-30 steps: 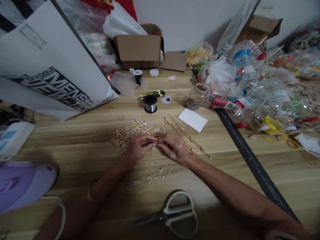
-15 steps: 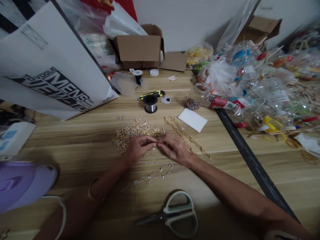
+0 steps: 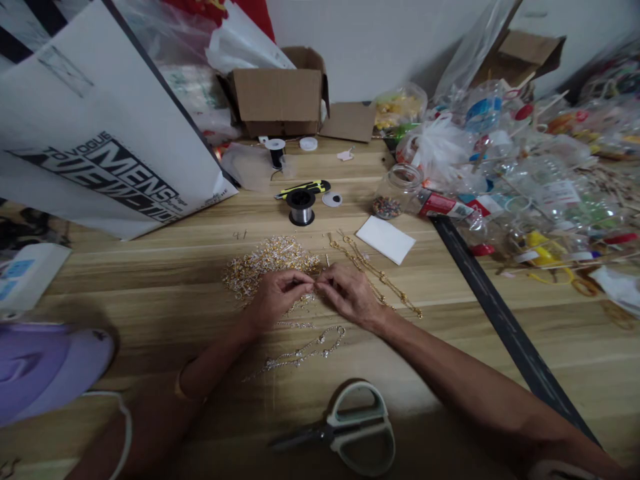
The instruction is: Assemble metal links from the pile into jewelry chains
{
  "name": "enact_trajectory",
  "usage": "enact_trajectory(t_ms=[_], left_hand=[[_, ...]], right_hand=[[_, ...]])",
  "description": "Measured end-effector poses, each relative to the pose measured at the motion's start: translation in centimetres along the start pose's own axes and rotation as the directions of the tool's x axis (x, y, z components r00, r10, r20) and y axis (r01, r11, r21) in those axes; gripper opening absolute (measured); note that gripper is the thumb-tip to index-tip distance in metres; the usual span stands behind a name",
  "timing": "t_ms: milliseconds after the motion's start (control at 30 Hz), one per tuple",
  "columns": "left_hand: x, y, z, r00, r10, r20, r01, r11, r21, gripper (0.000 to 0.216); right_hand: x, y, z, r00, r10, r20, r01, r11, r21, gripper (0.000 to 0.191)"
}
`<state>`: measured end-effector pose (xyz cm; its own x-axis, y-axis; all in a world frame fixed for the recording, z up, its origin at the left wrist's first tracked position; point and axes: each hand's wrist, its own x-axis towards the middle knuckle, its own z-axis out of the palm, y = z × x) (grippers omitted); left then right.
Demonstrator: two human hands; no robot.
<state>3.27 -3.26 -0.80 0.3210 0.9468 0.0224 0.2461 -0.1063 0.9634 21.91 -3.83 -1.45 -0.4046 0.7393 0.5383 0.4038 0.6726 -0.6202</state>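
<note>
My left hand (image 3: 280, 297) and my right hand (image 3: 353, 297) meet tip to tip over the wooden table, both closed in a pinch. Whatever lies between the fingertips is too small to make out. Just behind my left hand spreads a heap of small gold and silver jewellery pieces (image 3: 267, 261). To the right of my right hand run gold chains (image 3: 395, 288), partly covered by it. A silver chain with small charms (image 3: 300, 353) lies in front of both hands, with a shorter silver chain (image 3: 296, 325) just beyond it.
Scissors with pale handles (image 3: 360, 427) lie near the front. Farther back are a spool of silver wire (image 3: 301, 208), a yellow-black cutter knife (image 3: 305, 189), a jar of beads (image 3: 393, 193) and a white pad (image 3: 385, 240). Plastic bottles (image 3: 545, 187) crowd the right; a purple appliance (image 3: 50, 370) stands left.
Both hands stay in the same place, with only a very slight shift of the fingers. The chains and the heap have not visibly moved.
</note>
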Motion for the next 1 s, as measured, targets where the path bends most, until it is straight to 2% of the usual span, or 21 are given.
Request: enact_trajectory(t_ms=[300,433,733,900,1000], left_hand=[[0.0,-0.1,0.1,0.999,0.031,-0.043,-0.03,0.999,0.023,0.015],[-0.1,0.2,0.0,0.998,0.059,-0.021,-0.057,0.995,0.082,0.013],[0.0,1.0,0.2,1.0,0.031,-0.003,-0.03,0.993,0.116,0.016],[0.2,1.5,0.3,0.999,0.042,0.002,-0.042,0.983,0.178,0.017],[0.7,2.0,0.1,0.998,0.065,0.01,-0.065,0.969,0.239,0.017]], right_hand=[[0.1,0.1,-0.1,1.0,-0.006,-0.012,0.006,1.0,0.026,0.009],[0.1,0.0,-0.1,1.0,-0.009,-0.002,0.009,1.0,0.024,0.009],[0.0,0.0,-0.3,1.0,-0.002,-0.007,0.002,0.999,0.033,0.01],[0.1,-0.1,-0.5,0.999,0.042,-0.017,-0.041,0.998,0.047,0.012],[0.2,0.0,-0.5,0.988,0.133,-0.074,-0.125,0.986,0.109,0.013]])
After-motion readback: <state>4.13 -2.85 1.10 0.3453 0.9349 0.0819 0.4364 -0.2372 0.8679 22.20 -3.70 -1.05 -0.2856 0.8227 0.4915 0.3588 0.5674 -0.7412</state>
